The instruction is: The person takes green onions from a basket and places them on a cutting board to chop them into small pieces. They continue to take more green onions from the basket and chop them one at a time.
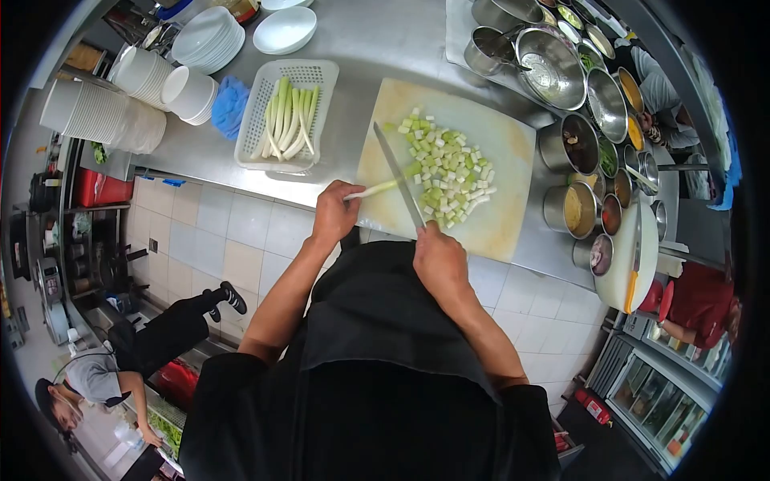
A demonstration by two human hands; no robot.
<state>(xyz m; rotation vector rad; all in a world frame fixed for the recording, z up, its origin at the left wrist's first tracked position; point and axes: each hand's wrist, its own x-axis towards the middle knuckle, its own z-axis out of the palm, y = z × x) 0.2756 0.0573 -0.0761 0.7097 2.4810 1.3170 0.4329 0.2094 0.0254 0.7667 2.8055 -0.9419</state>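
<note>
My left hand is closed around the white end of a green onion stalk at the left edge of the cutting board. In my right hand is the handle of a kitchen knife. Its long blade points away from me and crosses the board beside the stalk's green end. Chopped green onion pieces lie in a loose pile to the right of the blade. A white perforated basket left of the board holds several whole green onion stalks.
Steel pots and bowls of ingredients crowd the right side. Stacked white bowls, white containers and a blue cloth stand at the left. One co-worker is at lower left; another person in a red shirt is at right.
</note>
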